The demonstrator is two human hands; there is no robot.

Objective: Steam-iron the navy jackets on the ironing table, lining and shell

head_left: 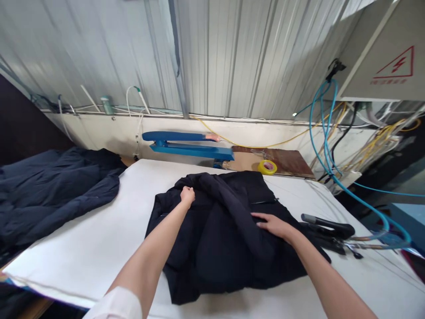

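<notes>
A dark navy jacket lies spread on the white-covered table, with a sleeve folded across its middle. My left hand is closed on the jacket's cloth near its upper left edge; the fingertips are partly hidden. Over on the right, my right hand rests on the jacket with its fingers stretched out, touching the sleeve's edge. A zip pocket shows near the jacket's upper right.
Another dark jacket lies at the left. Beyond the table stand a blue sleeve board and a yellow tape roll. A black iron with blue hoses sits at the right, below an electrical box.
</notes>
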